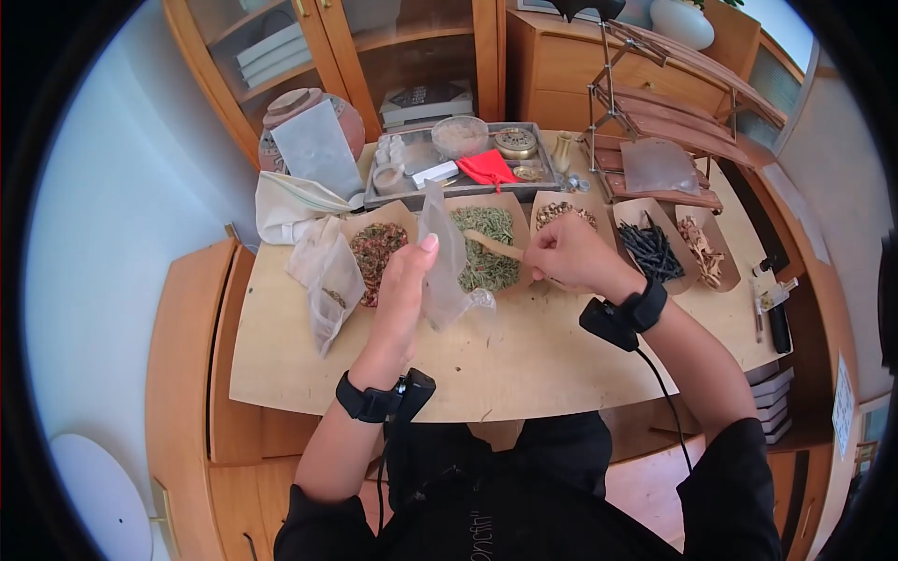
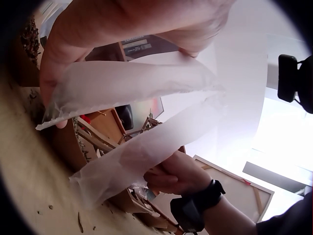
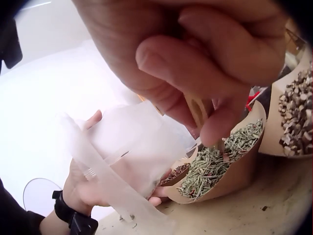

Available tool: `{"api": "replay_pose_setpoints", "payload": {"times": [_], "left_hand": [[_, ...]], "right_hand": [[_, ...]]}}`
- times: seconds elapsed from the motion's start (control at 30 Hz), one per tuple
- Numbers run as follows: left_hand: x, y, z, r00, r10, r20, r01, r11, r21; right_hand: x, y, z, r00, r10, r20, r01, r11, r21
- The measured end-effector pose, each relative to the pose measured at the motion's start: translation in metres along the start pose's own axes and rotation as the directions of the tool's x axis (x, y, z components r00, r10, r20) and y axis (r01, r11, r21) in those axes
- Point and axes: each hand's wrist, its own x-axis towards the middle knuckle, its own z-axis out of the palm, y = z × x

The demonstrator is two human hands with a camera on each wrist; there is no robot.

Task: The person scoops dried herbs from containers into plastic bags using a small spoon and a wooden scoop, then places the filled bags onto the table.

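Observation:
My left hand (image 1: 400,288) holds a translucent frosted bag (image 1: 441,257) upright at the table's middle. In the left wrist view the bag's mouth gapes, its two walls (image 2: 142,147) spread apart. My right hand (image 1: 578,254) grips the handle of a wooden scoop (image 1: 496,245), thumb and fingers curled round it. The scoop's head lies over the cut green herb (image 1: 485,222) in a brown paper tray, just right of the bag. In the right wrist view the fingers hide much of the scoop, and the herb (image 3: 208,169) shows below them.
Paper trays hold reddish dried petals (image 1: 376,252), brown chopped bits (image 1: 566,213), dark sticks (image 1: 652,245) and pale slices (image 1: 702,251). A filled bag (image 1: 335,294) leans at left. Behind stands a grey tray (image 1: 374,199) with a red pouch (image 1: 488,168). A folding wooden rack (image 1: 659,122) stands back right.

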Motion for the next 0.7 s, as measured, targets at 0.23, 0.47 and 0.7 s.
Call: {"api": "replay_pose_setpoints", "payload": {"times": [0.23, 0.47, 0.7], "left_hand": [[0.009, -0.008, -0.005, 1.0, -0.011, 0.021, 0.011, 1.0, -0.007], [0.006, -0.003, -0.004, 0.996, 0.016, 0.082, -0.016, 1.0, 0.006], [-0.004, 0.001, -0.004, 0.997, 0.0, 0.074, 0.001, 1.0, -0.012]], "right_hand": [[-0.009, -0.012, -0.002, 0.972, -0.235, -0.01, 0.213, 0.897, -0.388], [-0.003, -0.005, 0.013, 0.954, -0.296, -0.041, 0.244, 0.85, -0.467], [-0.008, 0.01, 0.005, 0.97, -0.224, -0.099, 0.18, 0.926, -0.333]]}}
